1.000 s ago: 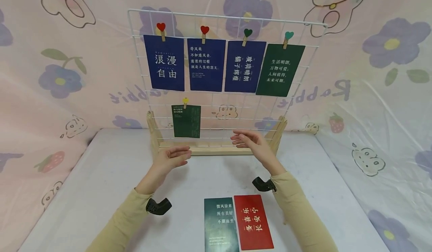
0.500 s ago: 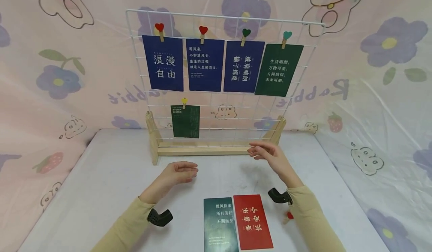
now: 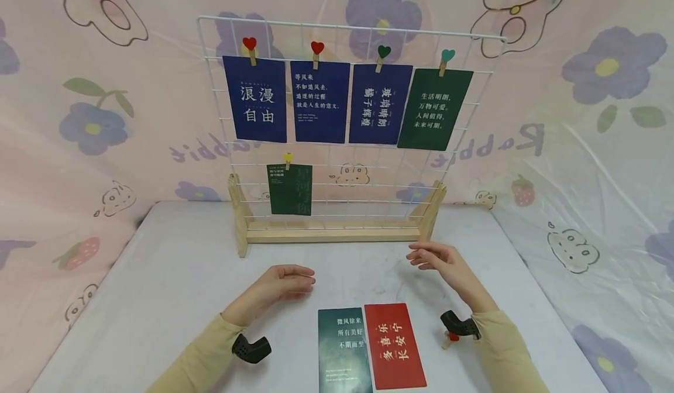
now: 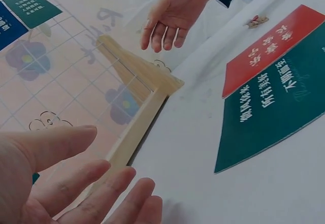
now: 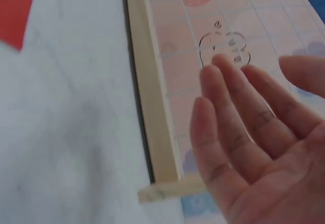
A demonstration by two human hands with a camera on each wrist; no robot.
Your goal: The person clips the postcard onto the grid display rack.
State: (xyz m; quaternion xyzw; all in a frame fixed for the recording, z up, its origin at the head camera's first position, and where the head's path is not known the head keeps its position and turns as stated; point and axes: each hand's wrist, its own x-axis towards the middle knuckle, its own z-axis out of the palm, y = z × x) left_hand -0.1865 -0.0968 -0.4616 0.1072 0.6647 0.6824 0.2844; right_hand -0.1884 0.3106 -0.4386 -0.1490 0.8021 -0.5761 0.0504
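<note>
Both hands hover above the desk (image 3: 174, 264) with the fingers straight and relaxed, and neither one holds anything. Her left hand (image 3: 281, 285) is low, just behind the top edge of the dark green card (image 3: 342, 349), with the palm turned toward the middle. On the other side the right hand (image 3: 439, 259) is a little higher and further back, near the right foot of the wooden stand (image 3: 326, 234), and its palm also faces inward. From the right wrist view the right hand's fingers (image 5: 238, 107) are spread before the wooden base and the wire grid.

Two cards lie flat on the desk near the front edge, between the forearms: the dark green card on the left and the red card (image 3: 395, 346) on the right, side by side and touching along their long edges. A small red clip (image 3: 450, 338) lies on the desk just beside the right wrist.

Behind the hands stands the white wire grid (image 3: 347, 30) in its wooden stand. Four cards hang in its upper row from heart clips, and one small green card (image 3: 291, 189) hangs lower on the left.
</note>
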